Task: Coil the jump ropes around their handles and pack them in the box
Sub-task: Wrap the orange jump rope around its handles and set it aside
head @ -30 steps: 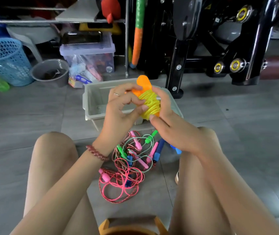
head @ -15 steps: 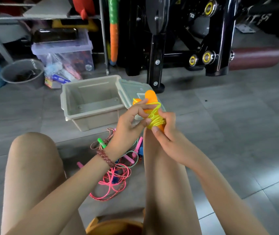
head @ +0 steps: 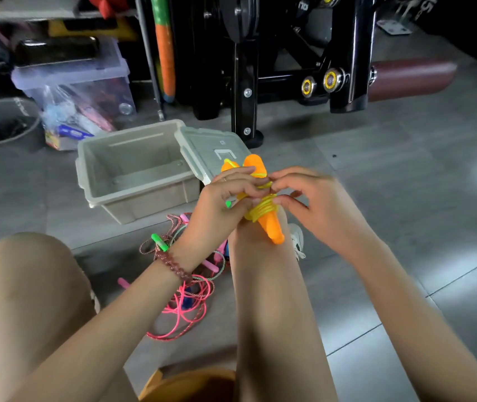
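Head view: the left hand [head: 217, 207] grips orange handles [head: 273, 230] wound with yellow rope [head: 261, 211], the right hand [head: 318, 204] pinches it, fingers curled, open beige box [head: 144, 208] at ten o'clock, tangled jump ropes [head: 185, 300] at seven.

Soft daylight comes from out beyond the right hand [head: 315, 204], throwing pale glare patches on the grey floor tiles [head: 422, 158] that side, while the black frame [head: 243, 68] past both hands sits in gloom. That hand's fingers [head: 295, 177] smear with motion blur where they meet the yellow jump rope [head: 263, 209], and the clear tub [head: 72, 82] far beyond the left hand [head: 217, 210] is blurred, straight lines bowing toward the edges.
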Demonstrator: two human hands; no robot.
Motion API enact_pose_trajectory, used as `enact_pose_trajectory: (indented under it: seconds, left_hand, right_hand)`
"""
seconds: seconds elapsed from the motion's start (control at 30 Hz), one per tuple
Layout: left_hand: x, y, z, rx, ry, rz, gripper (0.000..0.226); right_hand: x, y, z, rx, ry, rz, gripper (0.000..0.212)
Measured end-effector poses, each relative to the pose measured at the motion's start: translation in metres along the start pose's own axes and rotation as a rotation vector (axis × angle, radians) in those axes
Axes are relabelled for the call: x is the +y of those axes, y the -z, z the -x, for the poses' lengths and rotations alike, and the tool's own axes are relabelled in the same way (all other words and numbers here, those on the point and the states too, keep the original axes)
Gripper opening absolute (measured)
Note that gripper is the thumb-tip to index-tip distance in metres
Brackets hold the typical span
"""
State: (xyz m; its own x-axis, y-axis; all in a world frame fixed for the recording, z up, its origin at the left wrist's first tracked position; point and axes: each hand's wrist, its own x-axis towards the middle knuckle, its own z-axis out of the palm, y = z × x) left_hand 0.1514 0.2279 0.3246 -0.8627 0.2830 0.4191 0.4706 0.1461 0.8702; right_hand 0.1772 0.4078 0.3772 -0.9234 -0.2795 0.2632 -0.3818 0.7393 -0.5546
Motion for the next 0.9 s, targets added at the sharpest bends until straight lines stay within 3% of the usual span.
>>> enact_pose_trajectory:
  seconds: [0.17,0.27,0.4,0.53,0.63,0.73,0.9]
  left_hand:
    - [0.005,0.007,0.003,0.006,0.056,0.044,0.023]
    - [0.006,0.011,0.004,0.063,0.12,0.043,0.022]
    - [0.011,0.012,0.005,0.082,0.157,0.086,0.023]
    - [0.013,0.014,0.004,0.034,0.091,0.012,0.019]
    - [0.011,0.018,0.006,-0.036,-0.055,-0.163,0.015]
    - [0.009,0.022,0.009,-0.08,-0.075,-0.274,0.021]
    - [0.007,0.027,0.012,-0.06,-0.064,-0.297,0.023]
  right_hand:
    - [0.003,0.0,-0.008,-0.041,0.079,0.034,0.013]
    - [0.001,0.005,-0.016,-0.182,0.115,-0.006,0.004]
    - [0.001,0.014,-0.029,-0.399,0.085,0.017,0.015]
    - [-0.001,0.015,-0.034,-0.466,0.068,0.07,0.009]
    - [0.003,0.01,-0.03,-0.441,0.081,0.059,0.006]
    - [0.006,0.0,-0.024,-0.358,0.096,0.005,0.009]
    - [0.002,-0.018,-0.007,-0.055,-0.017,-0.232,0.016]
